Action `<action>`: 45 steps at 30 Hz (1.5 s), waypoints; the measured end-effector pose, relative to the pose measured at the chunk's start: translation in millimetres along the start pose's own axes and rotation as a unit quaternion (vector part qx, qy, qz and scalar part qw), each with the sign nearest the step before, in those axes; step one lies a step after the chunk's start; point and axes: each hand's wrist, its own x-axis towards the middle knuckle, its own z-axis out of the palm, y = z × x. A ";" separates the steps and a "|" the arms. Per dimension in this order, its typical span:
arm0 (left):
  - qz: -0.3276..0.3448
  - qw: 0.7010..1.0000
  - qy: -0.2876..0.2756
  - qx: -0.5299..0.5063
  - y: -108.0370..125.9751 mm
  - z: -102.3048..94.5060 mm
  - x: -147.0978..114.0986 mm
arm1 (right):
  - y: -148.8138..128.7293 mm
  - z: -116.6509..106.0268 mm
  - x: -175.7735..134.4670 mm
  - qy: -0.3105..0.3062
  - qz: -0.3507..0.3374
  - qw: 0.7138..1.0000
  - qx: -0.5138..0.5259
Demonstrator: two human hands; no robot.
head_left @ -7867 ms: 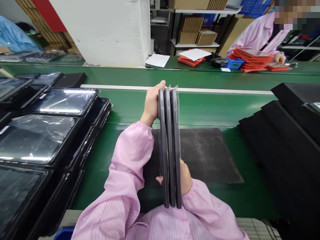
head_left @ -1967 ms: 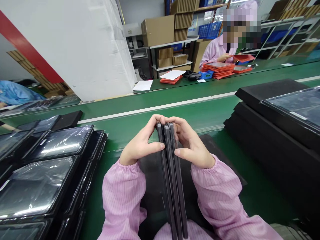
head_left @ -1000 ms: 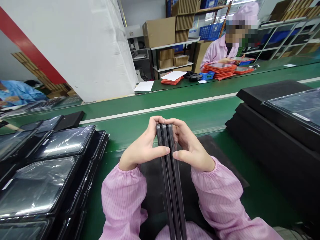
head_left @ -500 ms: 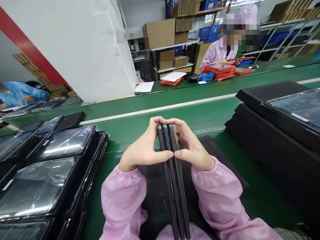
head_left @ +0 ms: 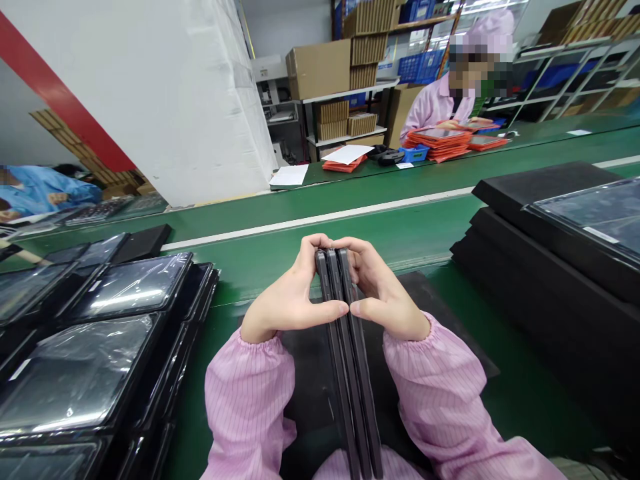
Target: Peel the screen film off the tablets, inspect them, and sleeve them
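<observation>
On my feed, the left hand (head_left: 287, 300) has slid its thumb up to the right hand (head_left: 384, 297), so both seem to clasp three dark tablets (head_left: 353, 390) more evenly.

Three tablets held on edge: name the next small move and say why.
Probably tilt the tablets down toward the black mat: the left hand and right hand brace them from both sides, their far ends look nearly level, and the mat shows on either side of them.
</observation>
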 end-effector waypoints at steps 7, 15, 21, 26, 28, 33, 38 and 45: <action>0.043 0.992 -0.041 -0.109 -9.7 -2.3 3.4 | 3.2 12.9 0.2 0.110 -0.004 0.994 0.000; 0.062 0.995 -0.038 -0.065 -4.2 1.1 4.8 | -1.3 16.7 -1.4 0.130 -0.034 0.990 0.034; 0.056 0.996 -0.044 -0.053 -3.6 -1.5 1.3 | -1.6 15.7 -1.7 0.120 -0.026 0.992 0.006; 0.059 0.996 -0.069 -0.015 -1.6 -3.3 0.2 | -4.0 19.0 -1.4 0.144 -0.023 0.989 -0.023; 0.055 0.996 -0.063 -0.020 -1.0 -1.8 1.0 | -5.8 20.1 -1.9 0.159 -0.019 0.986 -0.038; 0.055 0.997 -0.048 -0.026 0.3 2.2 2.2 | -6.5 19.7 -3.6 0.170 -0.008 0.985 -0.036; 0.036 0.998 -0.040 -0.031 1.7 3.2 1.9 | -4.2 15.9 -2.0 0.147 -0.022 0.988 -0.033; 0.011 0.994 -0.020 -0.103 -1.0 7.8 5.0 | -3.9 14.0 -0.8 0.142 -0.023 0.989 -0.043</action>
